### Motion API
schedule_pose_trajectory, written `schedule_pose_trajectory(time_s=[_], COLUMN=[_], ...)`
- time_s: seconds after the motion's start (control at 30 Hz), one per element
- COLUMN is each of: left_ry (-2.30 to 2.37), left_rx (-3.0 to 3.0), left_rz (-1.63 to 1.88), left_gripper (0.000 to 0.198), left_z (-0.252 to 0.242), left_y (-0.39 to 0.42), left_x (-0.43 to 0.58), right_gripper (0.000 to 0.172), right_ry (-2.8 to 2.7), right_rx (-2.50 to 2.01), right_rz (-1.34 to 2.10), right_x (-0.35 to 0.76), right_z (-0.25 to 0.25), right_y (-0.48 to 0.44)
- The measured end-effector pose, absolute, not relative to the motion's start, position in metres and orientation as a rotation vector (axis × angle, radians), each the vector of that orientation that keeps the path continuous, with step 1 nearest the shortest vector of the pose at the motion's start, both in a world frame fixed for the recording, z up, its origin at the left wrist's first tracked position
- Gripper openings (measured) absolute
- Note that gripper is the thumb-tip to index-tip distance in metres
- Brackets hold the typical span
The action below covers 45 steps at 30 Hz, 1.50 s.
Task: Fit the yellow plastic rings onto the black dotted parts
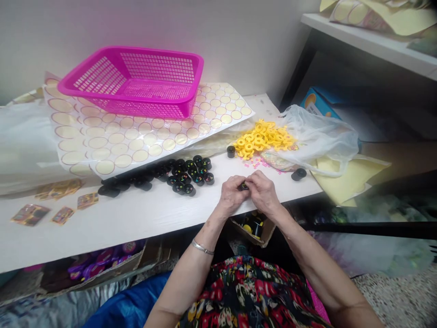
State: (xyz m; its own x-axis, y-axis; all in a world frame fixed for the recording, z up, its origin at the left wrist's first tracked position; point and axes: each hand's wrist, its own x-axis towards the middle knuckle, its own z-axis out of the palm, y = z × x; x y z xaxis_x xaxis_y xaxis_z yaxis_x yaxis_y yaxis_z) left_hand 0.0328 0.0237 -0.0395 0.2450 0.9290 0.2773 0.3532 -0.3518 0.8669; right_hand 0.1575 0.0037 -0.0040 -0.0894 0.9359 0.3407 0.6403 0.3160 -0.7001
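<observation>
Close together at the front edge of the white table, my left hand (232, 193) and my right hand (262, 190) are both closed on one small black cup (243, 185). Fingers cover most of it. Beyond them lies a pile of yellow ring-shaped plastic pieces (262, 139), with tiny pink beads (254, 162) scattered before it. One black cup (231, 151) stands left of the pile, and more black pieces (299, 174) lie to the right. Several black cups with coloured bits inside (191, 175) are grouped left of my hands.
A pink basket (136, 102) rests on sheets of round stickers (143, 148) at the back left. Small printed cards (30, 214) lie at the left. A clear plastic bag (317, 136) and yellow paper (351, 177) are at the right. Below the edge is a cardboard box (268, 237).
</observation>
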Motion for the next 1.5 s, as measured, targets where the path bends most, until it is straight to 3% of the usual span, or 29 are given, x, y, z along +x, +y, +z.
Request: schedule_pose_trajectory(time_s=[0.27, 1.0, 1.5], left_ry=[1.193, 1.175, 1.185], left_rx=[1.854, 1.822, 1.838], left_rz=[1.039, 1.063, 1.068], left_gripper=[0.02, 0.025, 0.018], left_z=[-0.039, -0.038, -0.037], left_y=[0.023, 0.023, 0.022], left_x=[0.031, 0.032, 0.033], right_gripper=[0.014, 0.023, 0.025], right_ry=[-1.877, -2.169, -2.302], right_rx=[-1.392, -1.497, -1.518], right_rz=[0.437, 0.278, 0.175], right_x=[0.163, 0.159, 0.16], right_z=[-0.003, 0.006, 0.012], right_y=[0.007, 0.007, 0.007])
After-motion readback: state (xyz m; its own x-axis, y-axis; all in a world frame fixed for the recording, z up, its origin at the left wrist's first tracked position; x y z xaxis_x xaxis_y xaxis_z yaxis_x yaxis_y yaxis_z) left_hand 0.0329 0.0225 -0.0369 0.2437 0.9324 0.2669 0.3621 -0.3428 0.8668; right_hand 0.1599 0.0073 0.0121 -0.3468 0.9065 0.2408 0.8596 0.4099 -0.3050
